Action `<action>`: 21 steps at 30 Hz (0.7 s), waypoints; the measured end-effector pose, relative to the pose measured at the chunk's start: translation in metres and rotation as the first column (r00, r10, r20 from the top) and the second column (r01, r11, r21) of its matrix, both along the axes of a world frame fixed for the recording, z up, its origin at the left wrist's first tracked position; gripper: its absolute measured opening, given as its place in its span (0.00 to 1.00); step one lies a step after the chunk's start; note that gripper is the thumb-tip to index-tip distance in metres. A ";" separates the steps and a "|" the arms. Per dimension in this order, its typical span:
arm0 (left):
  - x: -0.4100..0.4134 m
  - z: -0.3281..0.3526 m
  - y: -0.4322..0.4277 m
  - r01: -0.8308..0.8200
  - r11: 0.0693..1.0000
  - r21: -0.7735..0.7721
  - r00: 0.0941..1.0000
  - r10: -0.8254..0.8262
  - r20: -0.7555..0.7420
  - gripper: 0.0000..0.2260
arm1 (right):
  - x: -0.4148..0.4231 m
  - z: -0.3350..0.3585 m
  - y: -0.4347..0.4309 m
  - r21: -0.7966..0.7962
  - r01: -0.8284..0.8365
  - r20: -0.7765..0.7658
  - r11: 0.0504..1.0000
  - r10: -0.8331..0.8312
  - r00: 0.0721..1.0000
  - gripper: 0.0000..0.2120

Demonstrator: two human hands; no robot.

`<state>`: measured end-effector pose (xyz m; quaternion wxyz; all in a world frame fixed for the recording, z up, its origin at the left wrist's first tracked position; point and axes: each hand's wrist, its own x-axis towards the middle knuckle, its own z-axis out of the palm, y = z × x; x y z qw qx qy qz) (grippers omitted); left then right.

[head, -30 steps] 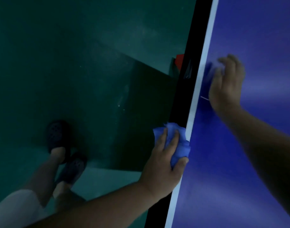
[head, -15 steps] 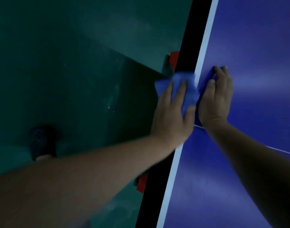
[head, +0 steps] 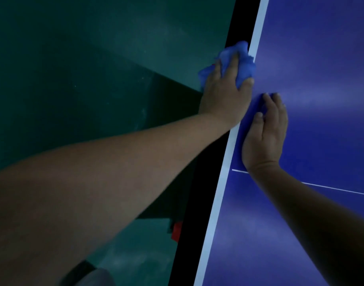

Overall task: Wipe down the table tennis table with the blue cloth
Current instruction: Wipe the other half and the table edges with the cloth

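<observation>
Left hand [head: 224, 93] gripped the bunched blue cloth [head: 244, 58], fingers curled over it down the side and thumb laid on top, so that the cloth wrapped the left edge of the bench [head: 321, 58]. Over the preceding second this hand had carried the cloth along that edge, from the near side of the thin white line [head: 331, 188] to a place beyond it; the near stretch of the white border [head: 224, 182] and black side [head: 197, 223] was thus judged wiped, the far stretch and broad top probably outstanding. Left arm was stretched far forward. Right hand [head: 263, 137] lay flat on the blue top just inside the border, fingers straight and close together, holding nothing, its wrist kept at the thin line as a brace. Dark green floor [head: 94, 48] lay to the left.
</observation>
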<state>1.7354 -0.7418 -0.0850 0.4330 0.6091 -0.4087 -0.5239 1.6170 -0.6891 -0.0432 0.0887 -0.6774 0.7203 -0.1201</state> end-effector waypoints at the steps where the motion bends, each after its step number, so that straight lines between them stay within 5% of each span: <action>1: -0.003 0.002 0.006 -0.021 1.000 0.010 1.000 0.021 0.014 0.31 | 0.000 0.000 0.000 -0.002 -0.002 0.000 1.000 0.002 1.000 0.24; 6: -0.015 0.006 0.178 -0.004 0.989 -0.151 1.000 0.000 -0.026 0.27 | 0.000 -0.001 -0.001 -0.006 0.009 0.003 1.000 -0.009 1.000 0.25; 9: -0.023 0.010 0.218 0.002 0.997 -0.075 0.998 -0.006 -0.062 0.27 | -0.002 -0.003 -0.001 -0.003 0.007 -0.002 1.000 -0.007 1.000 0.25; 17: 0.006 -0.009 -0.020 -0.038 0.992 -0.118 0.999 0.040 0.016 0.30 | -0.001 -0.001 -0.002 0.003 0.014 -0.004 1.000 -0.014 1.000 0.25; 21: 0.001 -0.002 -0.003 -0.054 0.994 -0.094 0.995 0.061 0.073 0.30 | 0.001 -0.001 -0.001 0.012 0.003 -0.008 1.000 -0.003 1.000 0.25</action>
